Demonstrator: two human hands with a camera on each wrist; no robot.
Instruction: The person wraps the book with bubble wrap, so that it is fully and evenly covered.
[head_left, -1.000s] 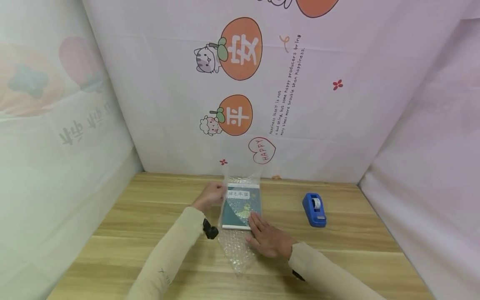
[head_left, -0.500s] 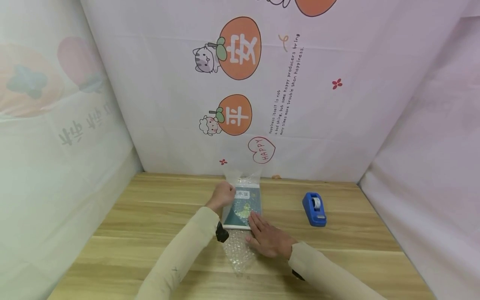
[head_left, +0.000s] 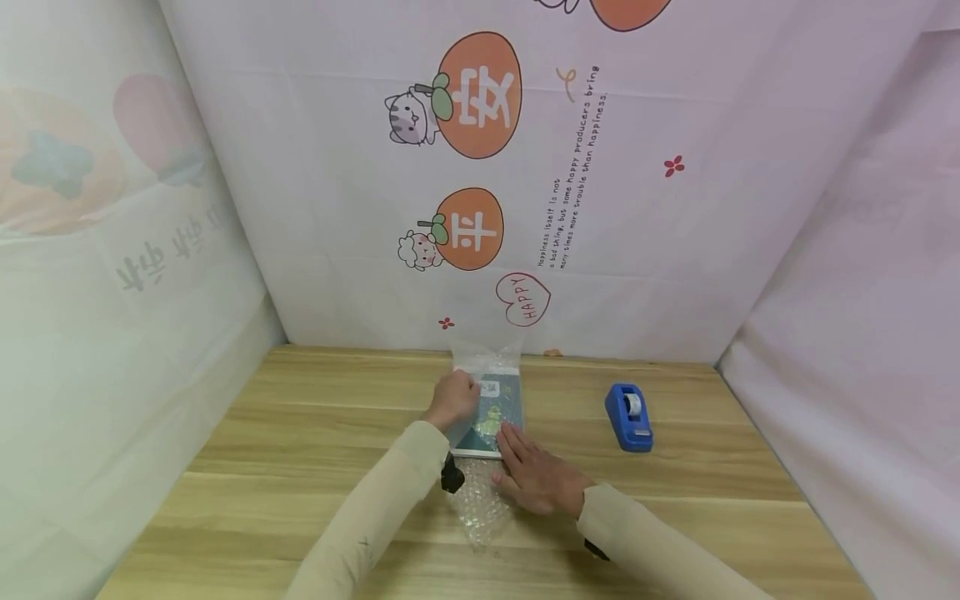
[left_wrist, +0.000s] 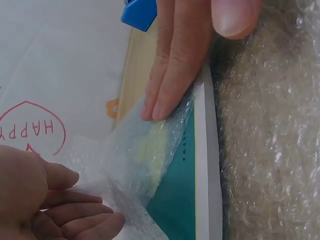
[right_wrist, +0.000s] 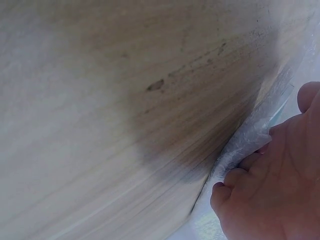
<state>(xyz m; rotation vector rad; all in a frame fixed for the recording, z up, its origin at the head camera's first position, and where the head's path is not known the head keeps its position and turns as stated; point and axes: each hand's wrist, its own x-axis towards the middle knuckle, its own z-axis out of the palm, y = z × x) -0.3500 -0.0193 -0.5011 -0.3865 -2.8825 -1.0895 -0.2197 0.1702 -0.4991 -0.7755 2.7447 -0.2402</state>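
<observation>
A teal book with pale edges lies on bubble wrap, and a clear flap of the wrap covers part of its cover. My left hand pinches the left flap between thumb and curled fingers above the book; the left wrist view shows the wrap bunched at that hand. My right hand lies with straight fingers on the book's lower right part, pressing the wrap. The right wrist view has this hand against the wrap's edge.
A blue tape dispenser with a roll of tape stands on the wooden table, to the right of the book. Printed white cloth hangs behind the table and on both sides.
My left hand has moved right over the book from its left edge, carrying the wrap's flap across more of the cover. My right hand stays in place.
</observation>
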